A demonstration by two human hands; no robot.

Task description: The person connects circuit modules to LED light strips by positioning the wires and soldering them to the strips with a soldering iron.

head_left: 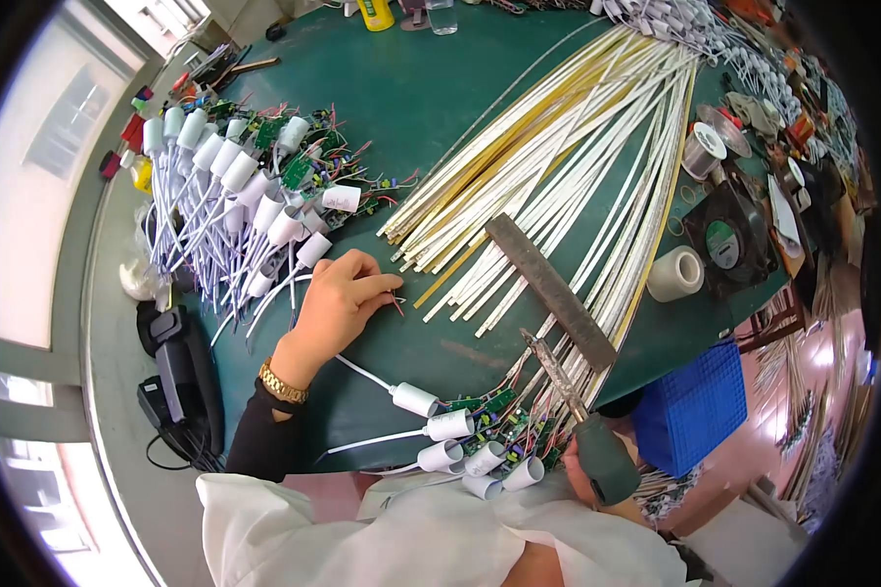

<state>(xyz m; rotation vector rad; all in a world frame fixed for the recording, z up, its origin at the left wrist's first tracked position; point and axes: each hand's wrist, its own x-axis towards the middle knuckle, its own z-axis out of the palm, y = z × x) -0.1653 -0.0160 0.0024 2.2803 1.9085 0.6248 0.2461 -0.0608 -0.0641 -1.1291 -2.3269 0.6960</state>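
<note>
My left hand [338, 298], a gold watch on its wrist, is closed in a pinch over the green table, with short thin wire ends [398, 303], one red, showing at the fingertips. My right hand [579, 472] is wrapped round the dark green handle of a soldering iron [605, 458], its metal tip pointing up and left. Beside the iron, a dark flat bar [550, 292] lies across a fan of white and yellow strips [558, 166]. Close to my body are several white cylindrical caps [450, 425] with cables and green circuit boards [499, 401].
A large pile of white caps with cables [235, 171] and circuit boards stands at the left. Right of the strips are a solder spool [703, 149], a tape roll [675, 273] and a black fan [729, 240]. A blue bin [693, 406] stands beyond the table's right edge.
</note>
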